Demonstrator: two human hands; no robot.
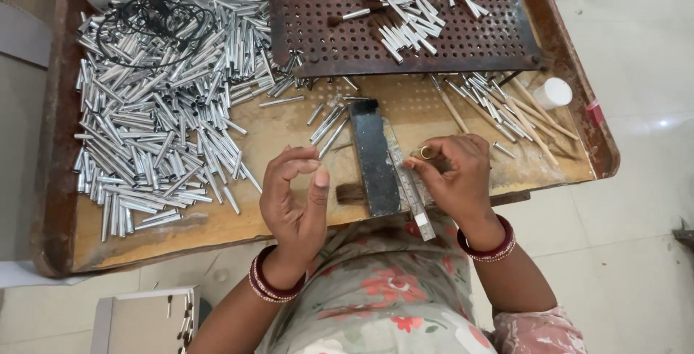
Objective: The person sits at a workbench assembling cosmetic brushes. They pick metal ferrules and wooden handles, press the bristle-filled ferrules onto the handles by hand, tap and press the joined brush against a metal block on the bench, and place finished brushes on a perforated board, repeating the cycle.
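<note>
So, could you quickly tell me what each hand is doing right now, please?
Left hand: raised, fingers loosely curled, holding nothing visible.
Right hand: fingers pinched together beside the metal ruler; whether it grips anything cannot be told.

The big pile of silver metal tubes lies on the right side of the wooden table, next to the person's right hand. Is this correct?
Not quite. The head view shows the big pile of silver metal tubes on the left side of the wooden table, beyond the left hand, not the right hand.

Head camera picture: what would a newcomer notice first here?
First, the big heap of shiny metal tubes covering the left of the wooden table. Then the brown perforated tray at the top, holding tubes with bristle tips. In the middle, the left hand and right hand flank a dark block.
</note>
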